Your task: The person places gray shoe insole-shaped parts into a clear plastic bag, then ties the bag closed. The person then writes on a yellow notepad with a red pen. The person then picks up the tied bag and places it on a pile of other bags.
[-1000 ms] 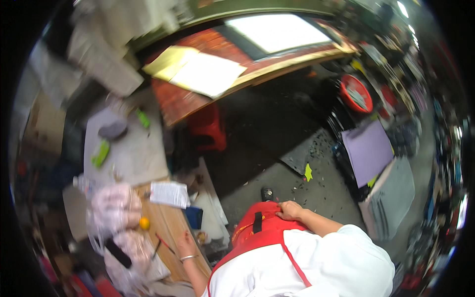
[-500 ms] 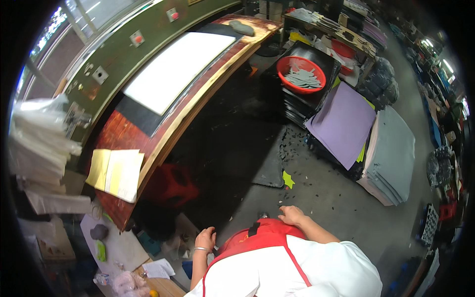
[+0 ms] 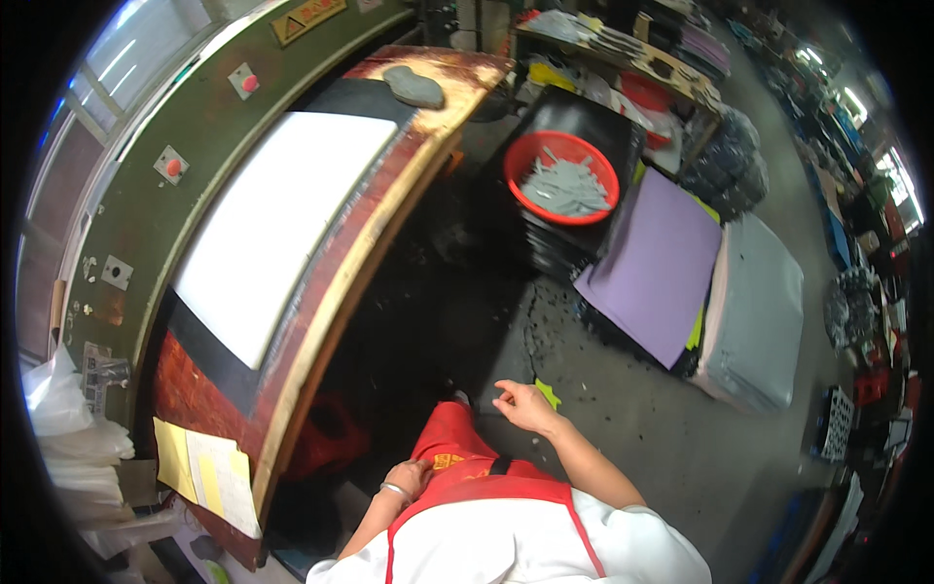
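Note:
My left hand (image 3: 410,474) hangs low against the red apron (image 3: 449,443), fingers loosely bent, with nothing seen in it. A bracelet circles that wrist. My right hand (image 3: 525,405) is held out in front of me above the floor, empty, its fingers half curled and slightly apart. To my left, a worn wooden table (image 3: 336,302) carries a black mat (image 3: 209,355) with a white sheet (image 3: 282,224) lying over it. A grey rounded piece (image 3: 413,88) rests at the table's far end. Yellow and white papers (image 3: 209,475) lie at the near end.
Ahead, a red basin (image 3: 516,185) of grey strips sits on stacked black sheets (image 3: 559,248). Purple sheets (image 3: 657,263) and a grey stack (image 3: 754,307) stand to the right. A yellow-green scrap (image 3: 547,392) lies on the floor. A green machine beam (image 3: 136,224) runs behind the table.
My body has moved forward along the table, so the white sheet and basin appear nearer. My right hand has swung forward; my left hand has come in against the apron.

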`<state>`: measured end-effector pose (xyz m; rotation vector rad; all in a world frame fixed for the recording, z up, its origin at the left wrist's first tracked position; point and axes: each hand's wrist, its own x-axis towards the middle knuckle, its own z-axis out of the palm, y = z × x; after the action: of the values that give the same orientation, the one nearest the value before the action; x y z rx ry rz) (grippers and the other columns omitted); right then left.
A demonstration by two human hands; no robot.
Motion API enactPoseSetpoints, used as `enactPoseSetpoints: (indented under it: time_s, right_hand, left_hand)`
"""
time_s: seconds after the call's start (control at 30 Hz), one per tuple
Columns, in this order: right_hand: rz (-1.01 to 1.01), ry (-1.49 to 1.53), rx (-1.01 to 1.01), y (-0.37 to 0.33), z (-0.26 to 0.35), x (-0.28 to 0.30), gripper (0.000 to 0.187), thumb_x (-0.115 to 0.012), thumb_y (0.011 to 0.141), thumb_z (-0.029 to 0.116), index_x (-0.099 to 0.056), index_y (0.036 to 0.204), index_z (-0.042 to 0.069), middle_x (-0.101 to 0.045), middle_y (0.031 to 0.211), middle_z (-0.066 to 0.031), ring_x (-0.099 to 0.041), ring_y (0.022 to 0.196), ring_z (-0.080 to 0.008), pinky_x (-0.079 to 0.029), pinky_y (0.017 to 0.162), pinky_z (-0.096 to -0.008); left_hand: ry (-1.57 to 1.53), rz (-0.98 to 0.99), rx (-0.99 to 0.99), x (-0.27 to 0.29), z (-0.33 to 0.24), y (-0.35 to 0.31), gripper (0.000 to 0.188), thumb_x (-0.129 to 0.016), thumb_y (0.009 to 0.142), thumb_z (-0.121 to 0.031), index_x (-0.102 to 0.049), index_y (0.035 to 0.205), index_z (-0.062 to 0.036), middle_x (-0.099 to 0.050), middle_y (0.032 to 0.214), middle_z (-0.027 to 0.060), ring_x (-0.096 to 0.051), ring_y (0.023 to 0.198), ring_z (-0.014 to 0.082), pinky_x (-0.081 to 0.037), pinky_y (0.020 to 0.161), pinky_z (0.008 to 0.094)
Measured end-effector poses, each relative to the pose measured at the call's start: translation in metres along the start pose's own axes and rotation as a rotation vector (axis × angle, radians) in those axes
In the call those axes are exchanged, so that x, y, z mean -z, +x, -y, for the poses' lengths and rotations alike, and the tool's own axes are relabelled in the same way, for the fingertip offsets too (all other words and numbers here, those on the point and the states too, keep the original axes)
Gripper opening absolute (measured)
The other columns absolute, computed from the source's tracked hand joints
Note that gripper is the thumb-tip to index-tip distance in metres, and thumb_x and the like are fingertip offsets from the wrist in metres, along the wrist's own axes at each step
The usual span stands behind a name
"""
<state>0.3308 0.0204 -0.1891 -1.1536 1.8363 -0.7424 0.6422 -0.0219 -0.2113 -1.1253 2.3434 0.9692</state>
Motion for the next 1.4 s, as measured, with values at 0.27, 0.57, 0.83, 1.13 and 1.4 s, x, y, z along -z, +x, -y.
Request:
enactPoseSetpoints:
  time_s: [0.27, 0.57, 0.83, 1.13, 1.4]
  right_hand:
    - [-0.274, 0.126, 0.120, 0.174, 0.111, 0.070, 0.029, -0.066, 0.085, 0.014, -0.062, 0.110, 0.001, -0.070, 0.080, -0.0132, -0.070, 0.074, -0.0227, -0.054, 0.069, -0.0315]
    - [-0.600, -0.196, 0.556, 0.388, 0.177, 0.152, 0.047, -0.070, 0.076, 0.010, -0.055, 0.120, 0.005, -0.064, 0.088, -0.0174, -0.060, 0.080, -0.0321, -0.049, 0.072, -0.0408]
    - [-0.314, -0.542, 0.608, 0.598, 0.206, 0.208, 0.084, -0.078, 0.072, 0.041, -0.044, 0.136, -0.002, -0.046, 0.136, -0.0265, -0.044, 0.126, -0.0383, -0.035, 0.106, -0.0424]
    - [-0.453, -0.673, 0.977, 0.613, 0.266, 0.174, 0.084, -0.075, 0.073, 0.044, -0.043, 0.134, -0.005, -0.054, 0.124, -0.0256, -0.056, 0.111, -0.0396, -0.045, 0.097, -0.0457]
    - [-0.100, 0.164, 1.056, 0.456, 0.304, 0.077, 0.084, -0.070, 0.075, 0.045, -0.039, 0.138, -0.001, -0.049, 0.130, -0.0240, -0.053, 0.114, -0.0398, -0.043, 0.098, -0.0490]
  left_hand:
    - [-0.613, -0.072, 0.151, 0.079, 0.065, 0.110, 0.035, -0.061, 0.089, -0.030, -0.064, 0.112, -0.0045, -0.068, 0.106, 0.0161, -0.066, 0.097, 0.0265, -0.050, 0.089, 0.0343]
    - [-1.169, -0.250, 0.681, -0.083, 0.138, 0.127, 0.037, -0.062, 0.091, -0.027, -0.061, 0.117, 0.0003, -0.066, 0.110, 0.0120, -0.062, 0.099, 0.0184, -0.049, 0.088, 0.0300]
    - [-1.305, -0.755, 1.049, -0.065, -0.021, 0.155, 0.032, -0.059, 0.089, -0.034, -0.071, 0.098, -0.0065, -0.071, 0.094, 0.0132, -0.067, 0.087, 0.0205, -0.052, 0.081, 0.0343]
    - [-1.384, -0.868, 1.390, -0.038, -0.115, 0.170, 0.024, -0.059, 0.081, -0.030, -0.073, 0.092, -0.0143, -0.070, 0.094, 0.0118, -0.066, 0.090, 0.0278, -0.051, 0.080, 0.0378]
    - [-1.458, -0.946, 1.527, -0.141, -0.139, 0.144, 0.022, -0.060, 0.079, -0.026, -0.073, 0.093, -0.0155, -0.070, 0.093, 0.0111, -0.067, 0.089, 0.0262, -0.052, 0.083, 0.0347]
